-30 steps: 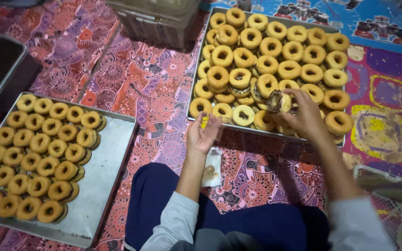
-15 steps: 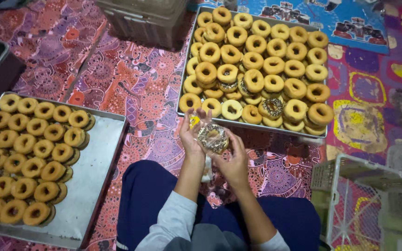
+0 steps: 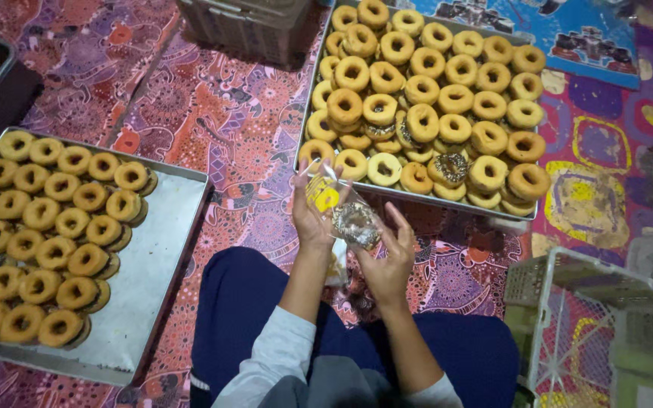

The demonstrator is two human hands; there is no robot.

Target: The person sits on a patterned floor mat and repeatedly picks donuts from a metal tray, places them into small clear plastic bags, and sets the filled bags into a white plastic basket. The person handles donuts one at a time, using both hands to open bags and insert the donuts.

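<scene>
1. The left hand (image 3: 310,215) pinches the upper edge of a clear plastic bag (image 3: 334,204) with a yellow patch, fingers closed on the film.
2. The right hand (image 3: 388,257) cups the bag from below, fingers curled around a sprinkle-topped doughnut (image 3: 355,224) that sits inside the plastic.
3. Both hands hold the bag just in front of the near rim of the full tray (image 3: 417,198), above the person's lap in dark blue trousers (image 3: 239,302).
4. The full tray holds many golden ring doughnuts, some stacked; one chocolate-sprinkled doughnut (image 3: 450,168) lies near its front edge, close to the hands.
5. Well to the left of the full tray lies a second metal tray (image 3: 153,264), its left part filled with rows of plain doughnuts, its right part bare.
6. To the right of the full tray and nearer the person stands a pale plastic crate (image 3: 606,317).
7. Behind the full tray's left corner sits a grey crate (image 3: 243,26).
8. Everything rests on a patterned red cloth (image 3: 228,128).
</scene>
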